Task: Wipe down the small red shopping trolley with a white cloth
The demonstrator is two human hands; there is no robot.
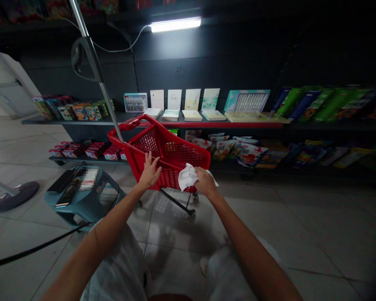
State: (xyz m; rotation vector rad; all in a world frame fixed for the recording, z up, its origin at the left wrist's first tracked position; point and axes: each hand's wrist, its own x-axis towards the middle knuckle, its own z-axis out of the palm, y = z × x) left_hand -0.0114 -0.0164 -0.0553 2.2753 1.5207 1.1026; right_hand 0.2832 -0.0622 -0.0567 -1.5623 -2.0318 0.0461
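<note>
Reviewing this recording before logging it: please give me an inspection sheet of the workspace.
Surface: pale square floor tiles.
Job's things: red plastic mesh-sided shopping cart; crumpled white cloth.
Clutter: teal plastic stool bearing a dark flat device.
Hands: left hand on the cart's rim; right hand holding the cloth against the cart.
Cables: black cable lying across the floor.
Surroundings: dark shelves with red edging displaying packaged goods, lit by a white tube lamp.

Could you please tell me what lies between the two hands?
Between the left hand and right hand, the head view shows a red cart's mesh side and a white cloth.
</note>
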